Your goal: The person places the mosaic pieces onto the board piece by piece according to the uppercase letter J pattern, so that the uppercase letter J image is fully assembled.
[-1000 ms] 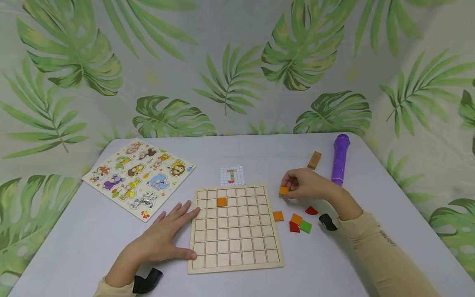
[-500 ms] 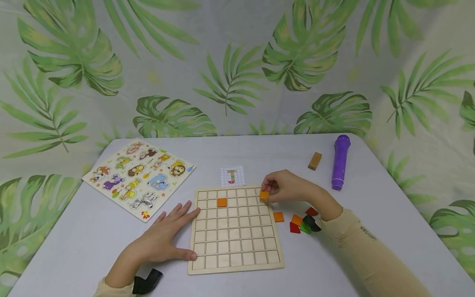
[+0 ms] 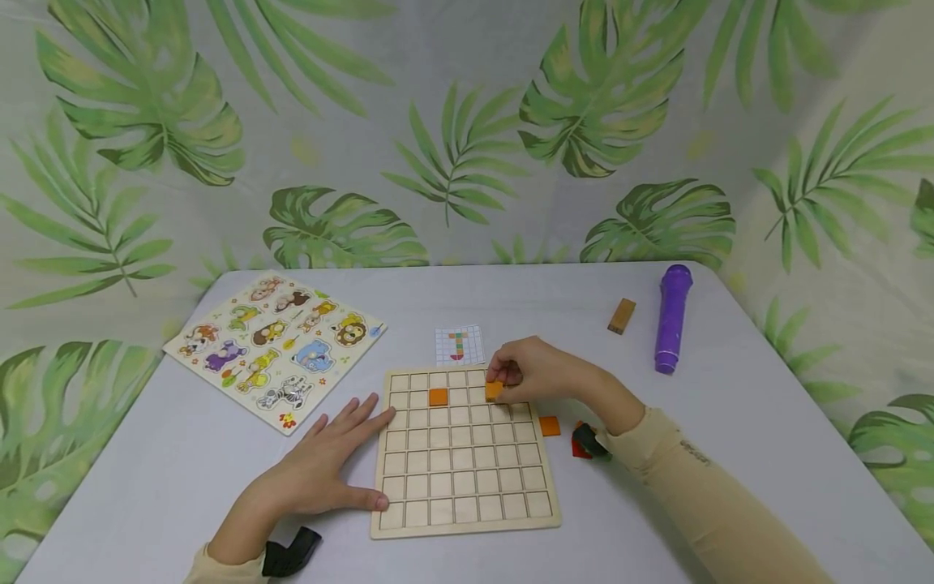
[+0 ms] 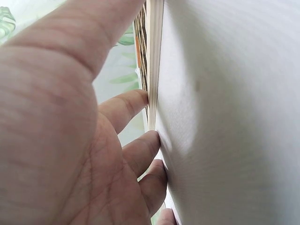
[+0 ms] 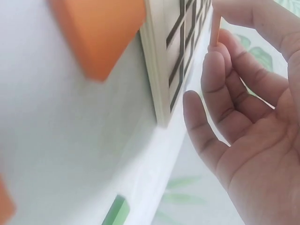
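Note:
A wooden grid board [image 3: 438, 523] lies at the middle of the table. My left hand [image 3: 317, 470] rests at its left side, fingers spread, with the thumb and a fingertip on the rim. Between thumb and fingers my right hand [image 3: 543, 373] pinches an orange square tile [image 3: 494, 392] over the upper right cells; the right wrist view shows this tile [image 5: 215, 30] edge-on. One orange tile [image 3: 438, 397] sits in a cell in the second row. Another orange tile [image 3: 550, 426] lies against the board's right edge.
Red tiles [image 3: 579, 448] and others lie partly hidden under the right wrist's black camera [image 3: 589, 440]. A pattern card [image 3: 459, 345] is behind the board. An animal puzzle [image 3: 277, 349] lies left; a wooden block [image 3: 622, 316] and purple microphone-shaped toy [image 3: 672, 320] lie back right.
My right hand has carried the pinched orange tile leftward, from beside the board to over its upper right cells. The left hand has stayed in place.

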Action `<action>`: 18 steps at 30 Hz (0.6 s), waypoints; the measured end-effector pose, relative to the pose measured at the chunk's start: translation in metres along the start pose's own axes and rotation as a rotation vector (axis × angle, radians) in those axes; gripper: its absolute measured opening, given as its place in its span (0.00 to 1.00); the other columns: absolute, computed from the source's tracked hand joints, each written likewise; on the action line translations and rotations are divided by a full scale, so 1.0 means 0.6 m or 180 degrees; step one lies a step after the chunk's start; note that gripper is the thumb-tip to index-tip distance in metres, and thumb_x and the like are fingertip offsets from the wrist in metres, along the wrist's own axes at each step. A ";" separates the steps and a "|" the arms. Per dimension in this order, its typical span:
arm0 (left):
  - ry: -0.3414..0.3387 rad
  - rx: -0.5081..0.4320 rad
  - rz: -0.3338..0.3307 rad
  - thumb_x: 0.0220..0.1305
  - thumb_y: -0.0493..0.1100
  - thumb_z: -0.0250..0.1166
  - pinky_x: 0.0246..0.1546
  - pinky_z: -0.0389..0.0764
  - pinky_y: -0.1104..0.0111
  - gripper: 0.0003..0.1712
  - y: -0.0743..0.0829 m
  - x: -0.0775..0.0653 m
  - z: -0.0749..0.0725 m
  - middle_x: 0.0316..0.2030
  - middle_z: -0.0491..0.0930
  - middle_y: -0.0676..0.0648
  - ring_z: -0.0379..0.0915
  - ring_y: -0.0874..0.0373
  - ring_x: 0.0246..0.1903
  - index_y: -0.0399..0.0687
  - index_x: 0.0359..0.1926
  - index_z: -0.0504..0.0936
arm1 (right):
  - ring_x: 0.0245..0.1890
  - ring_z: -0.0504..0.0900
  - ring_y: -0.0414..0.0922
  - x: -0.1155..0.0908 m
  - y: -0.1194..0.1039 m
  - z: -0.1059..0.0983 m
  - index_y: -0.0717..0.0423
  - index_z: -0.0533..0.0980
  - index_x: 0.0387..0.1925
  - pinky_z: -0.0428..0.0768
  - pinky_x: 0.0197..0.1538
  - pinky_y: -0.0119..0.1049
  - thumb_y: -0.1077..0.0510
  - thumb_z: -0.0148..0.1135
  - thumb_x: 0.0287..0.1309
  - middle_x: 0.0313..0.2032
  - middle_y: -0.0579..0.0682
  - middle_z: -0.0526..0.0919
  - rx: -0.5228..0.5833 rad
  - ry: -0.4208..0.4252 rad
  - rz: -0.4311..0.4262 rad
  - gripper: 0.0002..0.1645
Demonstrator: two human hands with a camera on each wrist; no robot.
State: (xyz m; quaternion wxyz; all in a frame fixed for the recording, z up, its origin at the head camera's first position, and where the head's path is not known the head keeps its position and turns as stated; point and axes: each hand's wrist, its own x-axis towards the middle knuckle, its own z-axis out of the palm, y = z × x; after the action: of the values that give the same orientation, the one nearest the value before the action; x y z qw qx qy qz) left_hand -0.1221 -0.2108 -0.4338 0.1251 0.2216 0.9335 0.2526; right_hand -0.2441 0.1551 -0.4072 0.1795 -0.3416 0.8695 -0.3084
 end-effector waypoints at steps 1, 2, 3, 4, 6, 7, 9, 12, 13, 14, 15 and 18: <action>0.0001 0.0002 -0.0002 0.47 0.77 0.78 0.79 0.45 0.26 0.68 0.000 0.000 0.000 0.86 0.51 0.41 0.44 0.32 0.85 0.60 0.85 0.61 | 0.37 0.78 0.39 0.002 -0.002 0.001 0.55 0.85 0.43 0.80 0.43 0.27 0.61 0.78 0.60 0.36 0.46 0.84 -0.0010 -0.0010 -0.0010 0.11; 0.0002 0.0002 -0.0003 0.47 0.77 0.78 0.79 0.45 0.26 0.68 0.000 0.000 0.000 0.86 0.51 0.41 0.44 0.32 0.85 0.60 0.85 0.61 | 0.37 0.78 0.40 0.003 -0.005 0.003 0.56 0.85 0.43 0.80 0.43 0.27 0.61 0.77 0.60 0.37 0.47 0.84 -0.0022 -0.0022 -0.0025 0.11; 0.0002 0.0001 -0.0004 0.47 0.77 0.78 0.79 0.45 0.26 0.68 0.000 0.000 0.000 0.86 0.51 0.41 0.44 0.32 0.85 0.60 0.85 0.61 | 0.37 0.78 0.40 0.005 -0.007 0.004 0.56 0.85 0.43 0.80 0.43 0.27 0.61 0.77 0.61 0.37 0.47 0.84 -0.0046 -0.0029 -0.0038 0.10; 0.0001 -0.0002 -0.0004 0.47 0.77 0.78 0.79 0.45 0.26 0.68 0.000 0.000 0.000 0.86 0.51 0.41 0.44 0.32 0.85 0.60 0.85 0.61 | 0.38 0.78 0.40 0.006 -0.009 0.005 0.56 0.85 0.43 0.81 0.44 0.28 0.61 0.77 0.61 0.37 0.48 0.84 -0.0051 -0.0038 -0.0042 0.10; 0.0002 -0.0006 -0.0007 0.47 0.77 0.79 0.79 0.45 0.26 0.68 0.000 0.000 0.000 0.87 0.51 0.42 0.44 0.32 0.85 0.60 0.85 0.61 | 0.38 0.79 0.41 0.010 -0.011 0.007 0.57 0.85 0.43 0.81 0.44 0.28 0.61 0.77 0.61 0.38 0.49 0.85 -0.0040 -0.0060 -0.0034 0.10; 0.0005 -0.0007 -0.0007 0.47 0.77 0.79 0.79 0.45 0.26 0.68 0.000 0.000 0.000 0.87 0.51 0.42 0.44 0.32 0.85 0.60 0.85 0.61 | 0.38 0.79 0.41 0.011 -0.012 0.009 0.57 0.85 0.44 0.81 0.44 0.28 0.61 0.76 0.61 0.39 0.49 0.84 -0.0039 -0.0070 -0.0039 0.10; 0.0005 -0.0007 -0.0009 0.47 0.77 0.79 0.79 0.45 0.26 0.68 0.000 0.000 0.000 0.87 0.51 0.42 0.44 0.32 0.85 0.60 0.85 0.61 | 0.39 0.79 0.42 0.014 -0.012 0.011 0.57 0.85 0.44 0.81 0.44 0.28 0.61 0.76 0.61 0.39 0.49 0.85 -0.0035 -0.0084 -0.0028 0.11; 0.0006 -0.0008 -0.0009 0.47 0.77 0.79 0.79 0.45 0.26 0.68 0.000 0.000 0.000 0.87 0.51 0.42 0.44 0.33 0.85 0.61 0.85 0.62 | 0.39 0.79 0.41 0.018 -0.011 0.013 0.56 0.86 0.45 0.81 0.45 0.28 0.61 0.76 0.61 0.40 0.48 0.85 -0.0063 -0.0098 -0.0018 0.11; 0.0005 -0.0010 -0.0009 0.47 0.77 0.79 0.79 0.44 0.26 0.68 0.000 0.000 0.000 0.87 0.51 0.42 0.44 0.33 0.85 0.61 0.85 0.62 | 0.39 0.79 0.40 0.020 -0.011 0.013 0.56 0.86 0.45 0.82 0.45 0.28 0.61 0.76 0.61 0.40 0.48 0.85 -0.0079 -0.0098 -0.0021 0.11; 0.0003 -0.0010 -0.0010 0.47 0.77 0.78 0.79 0.44 0.26 0.68 0.000 0.000 0.000 0.87 0.51 0.42 0.44 0.33 0.85 0.61 0.85 0.61 | 0.39 0.79 0.40 0.021 -0.011 0.014 0.56 0.86 0.45 0.82 0.46 0.28 0.61 0.76 0.61 0.40 0.48 0.85 -0.0099 -0.0097 -0.0016 0.11; 0.0001 -0.0013 -0.0011 0.47 0.77 0.78 0.79 0.44 0.26 0.68 0.000 0.000 0.000 0.87 0.51 0.42 0.43 0.33 0.85 0.61 0.85 0.61 | 0.39 0.79 0.39 0.022 -0.011 0.014 0.55 0.86 0.45 0.82 0.46 0.28 0.61 0.76 0.61 0.40 0.48 0.85 -0.0126 -0.0098 -0.0022 0.11; -0.0002 -0.0005 -0.0015 0.47 0.77 0.78 0.79 0.44 0.26 0.68 0.000 0.000 0.000 0.87 0.51 0.42 0.43 0.33 0.85 0.61 0.85 0.61 | 0.39 0.80 0.38 0.024 -0.011 0.016 0.54 0.86 0.45 0.82 0.46 0.28 0.61 0.75 0.61 0.41 0.48 0.86 -0.0172 -0.0097 -0.0048 0.10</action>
State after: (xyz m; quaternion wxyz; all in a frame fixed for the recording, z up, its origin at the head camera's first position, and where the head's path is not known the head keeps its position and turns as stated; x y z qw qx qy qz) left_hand -0.1221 -0.2107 -0.4337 0.1262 0.2193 0.9338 0.2531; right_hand -0.2462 0.1373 -0.4114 0.1811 -0.3575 0.8721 -0.2808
